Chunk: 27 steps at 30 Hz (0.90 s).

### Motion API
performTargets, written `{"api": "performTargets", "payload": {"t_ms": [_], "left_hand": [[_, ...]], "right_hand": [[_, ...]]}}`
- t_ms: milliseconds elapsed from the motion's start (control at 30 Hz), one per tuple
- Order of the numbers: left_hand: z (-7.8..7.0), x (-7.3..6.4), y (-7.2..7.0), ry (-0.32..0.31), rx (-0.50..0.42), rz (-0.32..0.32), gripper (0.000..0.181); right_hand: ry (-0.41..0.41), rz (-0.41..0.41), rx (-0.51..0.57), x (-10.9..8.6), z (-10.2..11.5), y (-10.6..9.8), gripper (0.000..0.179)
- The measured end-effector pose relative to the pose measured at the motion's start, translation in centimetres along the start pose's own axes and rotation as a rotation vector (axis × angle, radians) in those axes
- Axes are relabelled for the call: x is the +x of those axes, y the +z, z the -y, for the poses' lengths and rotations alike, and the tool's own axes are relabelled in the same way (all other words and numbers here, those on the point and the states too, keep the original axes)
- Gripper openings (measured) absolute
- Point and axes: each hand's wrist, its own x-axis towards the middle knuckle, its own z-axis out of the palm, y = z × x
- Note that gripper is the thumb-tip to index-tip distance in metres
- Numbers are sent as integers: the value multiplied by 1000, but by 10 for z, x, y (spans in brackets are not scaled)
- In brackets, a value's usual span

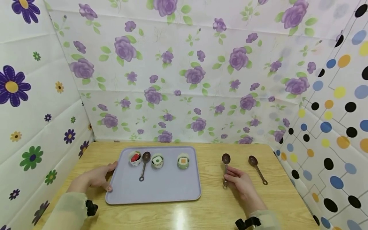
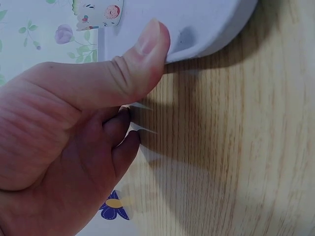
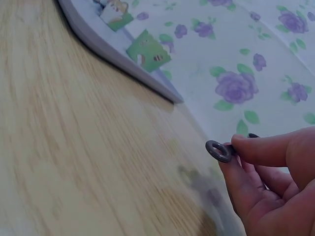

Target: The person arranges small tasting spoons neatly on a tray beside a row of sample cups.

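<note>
On the left hangs a daisy-print cloth (image 1: 31, 124). The left hand (image 1: 99, 177), fingers relaxed, touches the lilac tray (image 1: 169, 190) at its left edge with the thumb. Along the tray's far half stand a printed cup with red contents (image 1: 135, 162), a brown ring-handled spoon (image 1: 146, 156), a white-topped cup (image 1: 157, 164) and a green cup (image 1: 183, 164). Behind runs a purple-rose cloth (image 1: 178, 60). Right of the tray, over the wood-grain table (image 1: 211, 204), the right hand (image 1: 241, 183) pinches a second brown spoon (image 1: 226, 158) by its handle. A third spoon (image 1: 253, 161) lies beyond, near a dotted cloth (image 1: 325, 153).
</note>
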Motion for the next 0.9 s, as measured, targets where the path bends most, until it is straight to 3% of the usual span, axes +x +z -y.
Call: {"api": "performTargets", "payload": {"t_ms": [367, 633, 900], "left_hand": [[1, -2, 2, 8, -7, -9, 126], [2, -3, 2, 7, 0, -15, 125], [-1, 0, 3, -17, -13, -10, 128]], "right_hand": [[-58, 89, 39, -2, 0, 48, 52], [-59, 165, 36, -4, -5, 81, 51], [-62, 188, 30, -11, -5, 112, 50]]}}
